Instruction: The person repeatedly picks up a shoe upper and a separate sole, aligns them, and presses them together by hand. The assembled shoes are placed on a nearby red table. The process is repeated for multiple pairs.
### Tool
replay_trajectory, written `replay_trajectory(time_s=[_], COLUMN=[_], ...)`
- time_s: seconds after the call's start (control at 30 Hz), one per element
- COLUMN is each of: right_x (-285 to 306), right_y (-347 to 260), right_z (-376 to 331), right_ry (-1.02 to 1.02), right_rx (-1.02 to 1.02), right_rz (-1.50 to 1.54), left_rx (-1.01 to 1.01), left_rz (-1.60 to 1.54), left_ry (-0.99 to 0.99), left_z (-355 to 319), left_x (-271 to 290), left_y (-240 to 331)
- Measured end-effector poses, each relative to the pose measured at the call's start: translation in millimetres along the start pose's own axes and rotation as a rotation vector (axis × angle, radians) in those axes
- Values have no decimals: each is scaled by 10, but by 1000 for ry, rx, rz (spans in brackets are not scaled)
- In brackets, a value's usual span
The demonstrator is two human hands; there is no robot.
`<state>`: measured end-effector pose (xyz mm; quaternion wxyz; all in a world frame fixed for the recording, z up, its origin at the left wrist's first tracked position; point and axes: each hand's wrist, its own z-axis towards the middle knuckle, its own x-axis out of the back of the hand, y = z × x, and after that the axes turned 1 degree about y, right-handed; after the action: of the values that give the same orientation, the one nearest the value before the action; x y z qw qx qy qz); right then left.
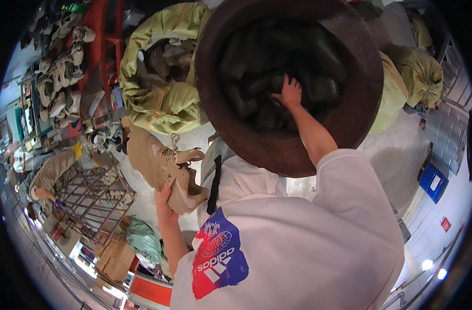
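Note:
My left hand (pixel 164 200) is closed around the lower side of a tan laced shoe upper (pixel 149 157), holding it off to the left of my body. Its collar opening faces right, and the tongue sticks out from the laces. Over to the right, my right hand (pixel 290 94) reaches down into a large brown round barrel (pixel 236 142), fingers spread and nothing visibly gripped. Below it lies a heap of dark, smooth, rounded pieces (pixel 326 88) that look like shoe lasts. Shadow inside the barrel hides much of their shape, and I cannot tell whether the fingers touch them.
Left of the barrel stands an open yellow-green woven sack (pixel 166 106) with brown pieces inside. A tied sack (pixel 422 77) sits at the right. Shoes hang on a rack (pixel 60 85) at the far left, above a metal cart (pixel 91 199). A blue container (pixel 432 183) is far right.

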<state>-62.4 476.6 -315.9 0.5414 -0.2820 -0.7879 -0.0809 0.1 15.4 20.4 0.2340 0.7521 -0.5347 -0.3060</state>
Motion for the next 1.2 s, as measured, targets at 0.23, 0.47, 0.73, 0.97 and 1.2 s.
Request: replay_trajectory(time_s=[0.23,0.47,0.73,0.97,1.2], right_x=[250,543,572,-251,-1045], right_y=[-72,476,343,-569,-965], right_z=[238,-155,-115,263,618], right_ry=[-196,-278,-625,-540,-85], right_rx=[-18,370,370,-765,-1147], right_rz=[-54,-102,-123,1093,1286], left_rx=[4,7,16,7,-40], left_rz=[-37,-42,-122,-113,-79], left_ry=[28,131,168,214,200], left_z=[-114,-200,-181,-266,-243], left_x=[164,263,291,313,346], left_y=[-160,-215,-322,-374,-350])
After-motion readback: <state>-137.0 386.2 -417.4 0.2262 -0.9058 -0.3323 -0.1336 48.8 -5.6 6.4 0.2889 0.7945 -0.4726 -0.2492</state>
